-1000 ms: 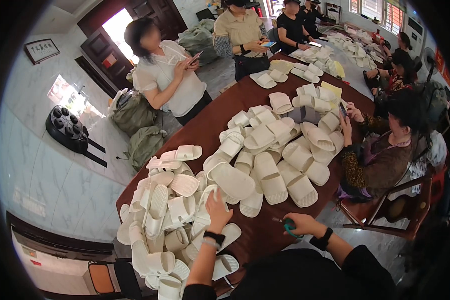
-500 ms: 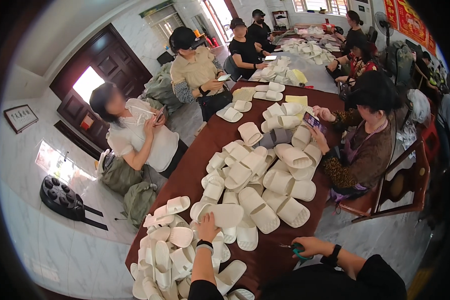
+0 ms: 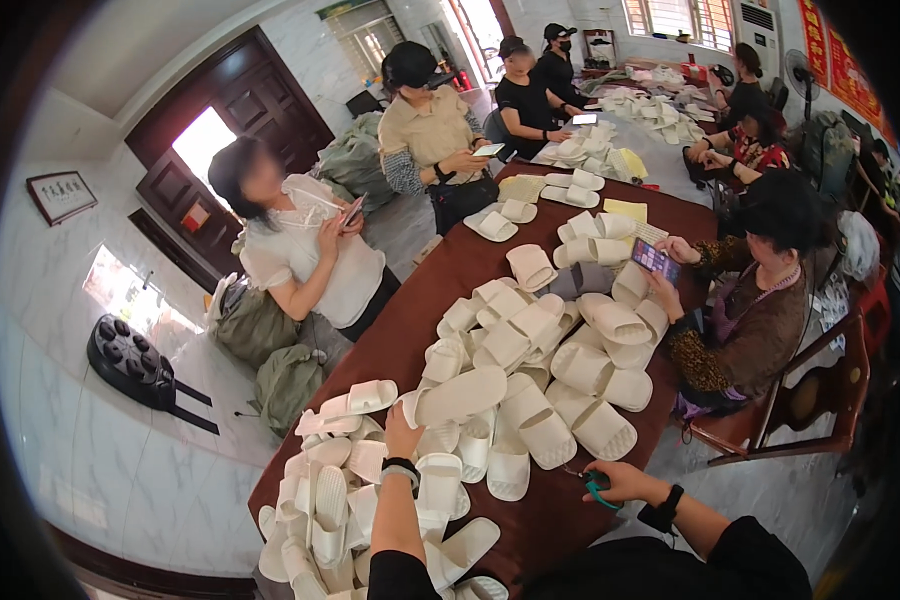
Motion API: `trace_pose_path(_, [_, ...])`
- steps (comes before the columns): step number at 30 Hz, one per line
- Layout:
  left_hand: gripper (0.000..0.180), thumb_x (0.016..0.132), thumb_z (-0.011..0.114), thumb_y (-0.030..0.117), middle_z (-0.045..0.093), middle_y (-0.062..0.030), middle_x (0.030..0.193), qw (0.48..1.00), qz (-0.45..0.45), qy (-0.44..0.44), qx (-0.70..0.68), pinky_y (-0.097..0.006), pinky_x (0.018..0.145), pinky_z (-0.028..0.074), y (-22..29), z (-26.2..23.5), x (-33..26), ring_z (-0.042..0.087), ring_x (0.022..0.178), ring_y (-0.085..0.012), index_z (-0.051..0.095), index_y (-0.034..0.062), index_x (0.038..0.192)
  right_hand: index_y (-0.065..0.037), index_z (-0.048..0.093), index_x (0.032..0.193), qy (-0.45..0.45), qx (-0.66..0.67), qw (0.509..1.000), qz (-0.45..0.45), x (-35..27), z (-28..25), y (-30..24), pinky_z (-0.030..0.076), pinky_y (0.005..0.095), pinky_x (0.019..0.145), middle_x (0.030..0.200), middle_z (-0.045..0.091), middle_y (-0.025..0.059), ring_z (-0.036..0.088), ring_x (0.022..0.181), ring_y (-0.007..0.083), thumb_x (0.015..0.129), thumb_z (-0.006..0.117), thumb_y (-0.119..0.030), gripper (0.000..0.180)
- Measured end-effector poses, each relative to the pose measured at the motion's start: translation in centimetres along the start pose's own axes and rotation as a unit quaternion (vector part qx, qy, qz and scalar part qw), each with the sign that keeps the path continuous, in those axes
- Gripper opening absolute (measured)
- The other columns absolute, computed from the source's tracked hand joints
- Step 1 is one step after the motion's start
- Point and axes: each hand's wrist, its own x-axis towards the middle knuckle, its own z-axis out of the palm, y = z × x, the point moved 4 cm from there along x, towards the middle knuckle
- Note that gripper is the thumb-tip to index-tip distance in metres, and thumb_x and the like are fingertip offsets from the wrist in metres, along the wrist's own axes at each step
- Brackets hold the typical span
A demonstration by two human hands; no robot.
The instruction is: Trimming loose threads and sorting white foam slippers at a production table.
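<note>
A cream slipper [image 3: 460,396] is tilted above the pile with its smooth sole toward me. My left hand [image 3: 402,430] grips its left end, and the slipper hides part of the fingers. Under and around this hand lies a heap of cream slippers [image 3: 330,510], a few of them pinkish. At the table's near right edge my right hand [image 3: 618,483] is closed around small green-handled scissors [image 3: 597,490], whose blades point left over the brown cloth.
A brown cloth-covered table [image 3: 560,520] runs away from me, bearing a larger slipper pile [image 3: 530,330]. A person [image 3: 760,290] with a phone [image 3: 655,258] sits at the right on a wooden chair [image 3: 810,400]. Two people stand along the left side, holding phones. Green sacks [image 3: 288,380] lean behind them.
My left hand has moved to the slipper's left end, and the slipper is tilted up more. My right hand still holds the scissors. The whole view has shifted slightly.
</note>
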Motion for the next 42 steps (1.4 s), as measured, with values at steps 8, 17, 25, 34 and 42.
trace_pose_path(8, [0.101, 0.061, 0.078, 0.020, 0.019, -0.0147, 0.149, 0.971, -0.037, -0.179, 0.156, -0.068, 0.099, 0.025, 3.2, 3.5, 3.0, 0.025, 0.135, -0.0349, 0.020, 0.0232, 0.144, -0.007, 0.053, 0.104, -0.059, -0.191, 0.977, -0.075, 3.1, 7.6, 4.2, 0.050, 0.0411, 0.071, 0.088, 0.061, 0.0130, 0.061, 0.084, 0.0306, 0.069, 0.067, -0.026, 0.042])
trace_pose_path(17, [0.090, 0.063, 0.077, 0.015, 0.018, -0.0120, 0.149, 0.951, -0.034, -0.188, 0.242, -0.074, 0.093, 0.027, 3.0, 7.3, 4.5, 0.022, 0.134, -0.0391, 0.029, 0.0241, 0.139, -0.002, 0.054, 0.100, -0.101, -0.332, 0.935, -0.074, 4.4, 12.4, 2.8, 0.050, 0.0397, 0.059, 0.079, 0.061, 0.0143, 0.063, 0.074, 0.0289, 0.076, 0.058, -0.014, 0.027])
trace_pose_path(25, [0.082, 0.061, 0.078, 0.010, 0.031, -0.0108, 0.137, 0.968, -0.016, -0.223, 0.111, -0.068, 0.089, 0.038, 2.8, 6.4, 6.1, 0.032, 0.125, -0.0387, 0.037, 0.0195, 0.132, -0.001, 0.053, 0.106, -0.127, -0.294, 0.942, -0.097, 5.3, 11.7, 2.8, 0.051, 0.0408, 0.063, 0.083, 0.062, 0.0155, 0.063, 0.076, 0.0299, 0.079, 0.058, -0.015, 0.031])
trace_pose_path(34, [0.067, 0.069, 0.068, 0.003, 0.040, -0.0116, 0.136, 0.986, 0.051, -0.084, 0.133, -0.060, 0.093, 0.040, 0.9, 5.6, 5.3, 0.040, 0.124, -0.0313, 0.041, 0.0086, 0.130, -0.005, 0.049, 0.120, -0.100, -0.191, 0.976, -0.035, 4.8, 6.7, 1.0, 0.049, 0.0417, 0.078, 0.095, 0.061, 0.0150, 0.059, 0.092, 0.0328, 0.083, 0.061, -0.027, 0.045])
trace_pose_path(42, [0.053, 0.080, 0.062, 0.005, 0.053, -0.0171, 0.126, 0.975, 0.113, 0.025, -0.192, -0.035, 0.097, 0.041, 7.6, -8.3, 2.7, 0.052, 0.115, -0.0286, 0.045, -0.0009, 0.130, -0.001, 0.042, 0.128, 0.008, 0.003, 0.999, -0.052, 4.5, 0.3, -1.9, 0.048, 0.0375, 0.082, 0.107, 0.059, 0.0192, 0.059, 0.098, 0.0319, 0.085, 0.062, -0.027, 0.055])
